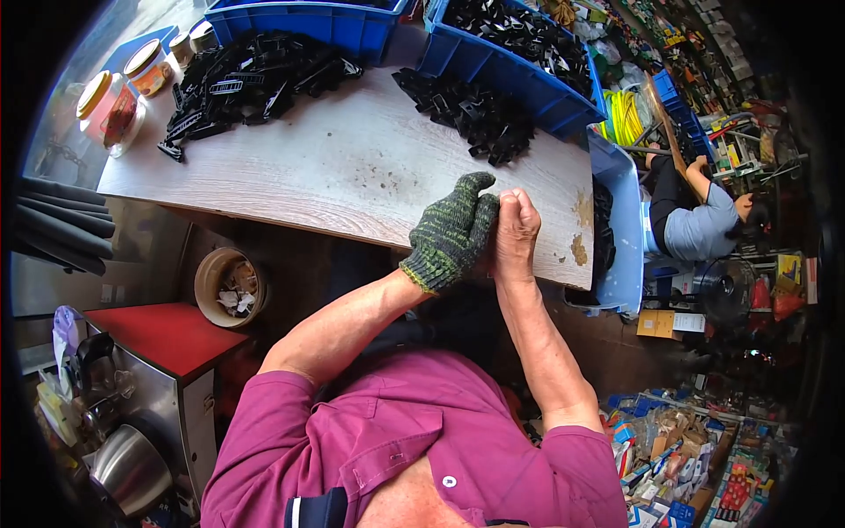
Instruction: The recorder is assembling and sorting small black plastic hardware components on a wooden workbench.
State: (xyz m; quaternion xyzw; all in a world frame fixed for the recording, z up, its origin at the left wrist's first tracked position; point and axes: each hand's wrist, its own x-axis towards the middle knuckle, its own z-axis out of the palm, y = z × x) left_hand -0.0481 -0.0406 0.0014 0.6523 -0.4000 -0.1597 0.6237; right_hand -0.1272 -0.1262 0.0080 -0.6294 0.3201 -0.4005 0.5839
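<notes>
My left hand (451, 231) wears a dark green and black knitted glove, its fingers curled closed. My bare right hand (518, 231) is a fist pressed up against it, side by side over the front edge of the table (290, 180). Whatever the two hands may hold is hidden by the fingers. Just beyond them lies a pile of black plastic parts (471, 114). A larger heap of long black plastic clips (251, 79) is at the far left of the table.
Two blue crates (304, 33) (519, 88) line the table's back. Jars (107, 107) stand at its left end. A pale blue bin (620, 220) adjoins the right end; a waste bucket (204, 290) stands below. Another person (700, 220) is at the right among cluttered shelves.
</notes>
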